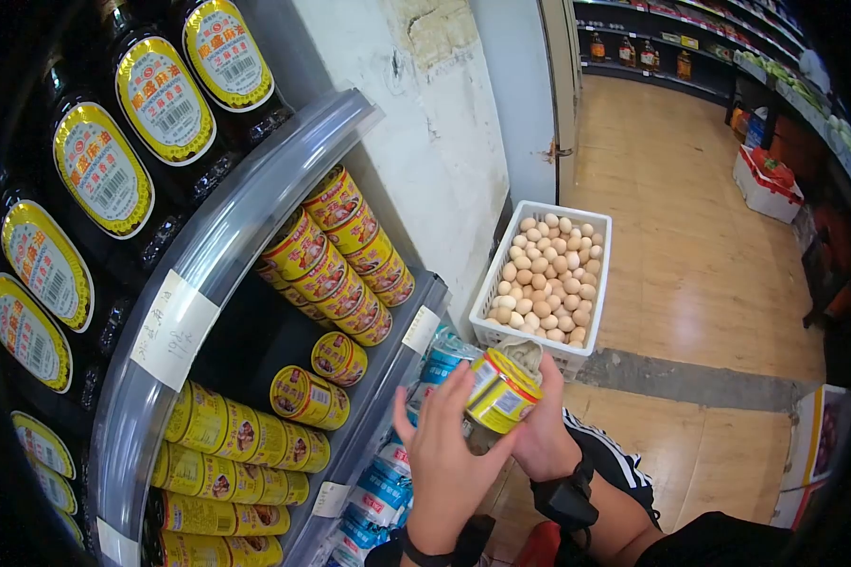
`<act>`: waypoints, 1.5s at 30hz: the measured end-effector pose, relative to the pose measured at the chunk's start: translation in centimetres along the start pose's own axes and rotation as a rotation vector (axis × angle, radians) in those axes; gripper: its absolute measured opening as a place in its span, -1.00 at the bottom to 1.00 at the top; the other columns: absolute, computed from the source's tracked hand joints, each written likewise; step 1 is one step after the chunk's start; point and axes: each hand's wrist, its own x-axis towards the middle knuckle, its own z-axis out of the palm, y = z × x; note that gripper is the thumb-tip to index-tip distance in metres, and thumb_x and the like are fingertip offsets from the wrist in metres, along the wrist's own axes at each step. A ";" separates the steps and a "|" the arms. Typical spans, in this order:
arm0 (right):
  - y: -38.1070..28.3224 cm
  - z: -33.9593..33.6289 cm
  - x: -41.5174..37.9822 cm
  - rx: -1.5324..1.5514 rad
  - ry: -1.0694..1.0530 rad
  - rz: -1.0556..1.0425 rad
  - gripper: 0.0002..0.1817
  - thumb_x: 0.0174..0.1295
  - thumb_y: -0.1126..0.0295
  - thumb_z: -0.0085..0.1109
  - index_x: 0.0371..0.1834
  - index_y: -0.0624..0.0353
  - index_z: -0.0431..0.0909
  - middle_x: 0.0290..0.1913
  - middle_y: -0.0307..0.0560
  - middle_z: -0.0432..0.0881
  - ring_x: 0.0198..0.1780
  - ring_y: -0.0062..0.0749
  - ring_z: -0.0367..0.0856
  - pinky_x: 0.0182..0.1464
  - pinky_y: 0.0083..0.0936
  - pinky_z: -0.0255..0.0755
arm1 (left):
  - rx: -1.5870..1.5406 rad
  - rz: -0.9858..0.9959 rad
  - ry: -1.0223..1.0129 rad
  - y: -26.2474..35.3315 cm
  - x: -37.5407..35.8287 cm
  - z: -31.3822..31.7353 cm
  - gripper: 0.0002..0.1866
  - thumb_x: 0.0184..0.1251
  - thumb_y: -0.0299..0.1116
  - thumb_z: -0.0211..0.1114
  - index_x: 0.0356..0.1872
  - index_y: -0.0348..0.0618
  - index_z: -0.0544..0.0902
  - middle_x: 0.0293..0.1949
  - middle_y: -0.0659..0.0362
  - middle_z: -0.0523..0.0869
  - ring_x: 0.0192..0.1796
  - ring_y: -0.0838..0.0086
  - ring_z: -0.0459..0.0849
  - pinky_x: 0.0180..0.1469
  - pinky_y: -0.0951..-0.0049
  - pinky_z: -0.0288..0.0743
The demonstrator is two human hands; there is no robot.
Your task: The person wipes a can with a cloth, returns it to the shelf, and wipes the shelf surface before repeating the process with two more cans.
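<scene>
A yellow can [503, 390] is held up over the lower shelf's front edge, between my two hands. My right hand [545, 437] grips it from the right and below, together with a crumpled greyish cloth [522, 353] at its top. My left hand [449, 444] is at the can's left side with fingers spread, its fingertips near or touching the can. On the shelf to the left, yellow cans [246, 435] lie in rows, and two short stacks [310, 392] stand behind them. Taller stacks of red and yellow cans [336, 260] stand at the shelf's far end.
Dark bottles with yellow labels [165, 99] fill the upper shelf. A white crate [607, 274] of eggs is on the floor beyond my hands, beside the wall. Blue and white packets [383, 491] sit below the shelf edge [407, 350]. More shelving [652, 76] stands far back.
</scene>
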 end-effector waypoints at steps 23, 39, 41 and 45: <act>-1.3 2.2 -1.2 -0.668 -0.417 -0.643 -0.75 0.32 0.32 0.07 -0.41 0.29 0.46 -0.22 -0.09 0.53 -0.17 -0.45 0.42 -0.02 -0.52 0.32 | -0.136 0.006 -0.113 0.2 -0.1 -7.6 -0.30 -0.18 -0.46 0.62 0.16 -0.14 0.64 0.17 0.04 0.60 0.14 0.08 0.59 0.20 0.19 0.50; 1.5 2.8 -1.1 -0.322 -0.153 -0.151 -0.78 0.43 0.27 0.00 -0.30 0.17 0.50 -0.20 -0.14 0.60 -0.15 -0.57 0.54 -0.05 -0.57 0.43 | -0.428 -0.269 0.245 -1.1 -1.2 -4.4 -0.19 -0.14 -0.38 0.69 0.17 -0.28 0.39 0.06 -0.05 0.62 0.16 0.25 0.61 0.38 0.18 0.35; 2.0 3.3 -1.2 -0.175 -0.036 -0.190 -0.80 0.40 0.32 -0.01 -0.34 0.19 0.47 -0.27 -0.17 0.57 -0.17 -0.61 0.49 -0.06 -0.59 0.39 | -0.139 -0.218 0.055 0.3 -0.5 -5.1 -0.18 -0.11 -0.18 0.66 0.17 -0.27 0.42 0.02 0.00 0.64 0.13 0.23 0.61 0.35 0.17 0.33; 0.8 1.7 -0.3 -0.722 -0.192 -0.530 -0.84 0.29 0.41 -0.02 -0.43 0.22 0.42 -0.31 -0.22 0.49 -0.22 -0.56 0.38 -0.06 -0.63 0.29 | 0.254 -0.091 -0.113 1.4 -0.8 -6.0 -0.15 -0.13 -0.05 0.61 0.22 -0.26 0.49 -0.02 0.04 0.66 -0.01 0.23 0.64 0.14 0.26 0.37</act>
